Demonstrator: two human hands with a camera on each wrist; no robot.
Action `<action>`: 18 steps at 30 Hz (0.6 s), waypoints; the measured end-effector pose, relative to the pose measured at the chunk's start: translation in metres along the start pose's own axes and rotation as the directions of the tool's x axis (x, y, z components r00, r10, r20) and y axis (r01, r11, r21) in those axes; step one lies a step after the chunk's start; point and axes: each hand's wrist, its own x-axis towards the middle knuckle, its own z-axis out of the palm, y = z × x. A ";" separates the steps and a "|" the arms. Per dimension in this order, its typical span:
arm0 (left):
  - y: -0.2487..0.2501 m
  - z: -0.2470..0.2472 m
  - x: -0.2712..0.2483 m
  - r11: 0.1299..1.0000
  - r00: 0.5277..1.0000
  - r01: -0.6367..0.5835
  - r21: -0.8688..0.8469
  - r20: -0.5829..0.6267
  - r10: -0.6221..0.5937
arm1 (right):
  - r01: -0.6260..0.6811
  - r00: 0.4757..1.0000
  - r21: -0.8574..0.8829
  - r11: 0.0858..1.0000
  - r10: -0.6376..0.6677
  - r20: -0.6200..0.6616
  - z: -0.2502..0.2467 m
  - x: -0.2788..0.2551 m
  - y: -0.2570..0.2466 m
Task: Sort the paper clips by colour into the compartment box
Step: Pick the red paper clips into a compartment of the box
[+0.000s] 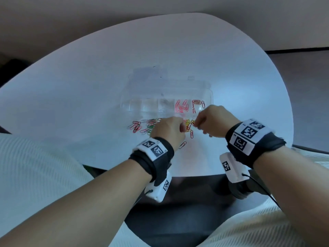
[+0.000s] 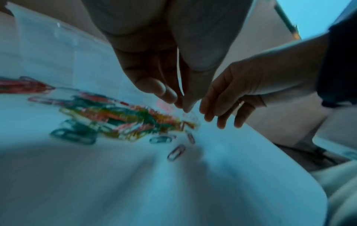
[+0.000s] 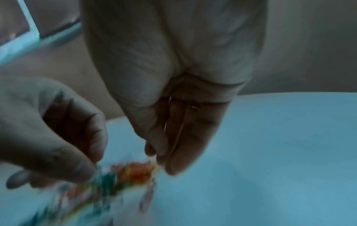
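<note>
Your head camera looks forward and down on the white table [image 1: 89,86] from some way above. Each wrist camera looks along its palm, very near the fingers. All three views share the paper clips [image 1: 189,126] at centre frame.

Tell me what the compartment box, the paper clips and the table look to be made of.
Compartment box: looks like clear, glossy hard plastic; the table shows through its walls.
Paper clips: likely bent wire with a coloured coating, in red, green, yellow and pink; the pictures are too blurred to be sure.
Table: smooth, pale, matte top, maybe laminate; the material is uncertain.
</note>
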 end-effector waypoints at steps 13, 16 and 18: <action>-0.017 0.048 -0.005 0.905 0.950 -0.252 0.342 0.267 0.164 | -0.019 0.996 -0.141 0.990 0.006 -0.090 0.051 0.007 0.017; -0.020 0.049 -0.009 0.906 0.952 -0.246 0.344 0.260 0.160 | -0.025 0.994 -0.086 0.996 0.016 -0.107 0.049 0.009 0.025; -0.023 0.047 -0.009 0.930 0.959 -0.224 0.291 0.234 0.157 | -0.036 0.987 -0.040 0.999 0.029 -0.161 0.047 0.009 0.031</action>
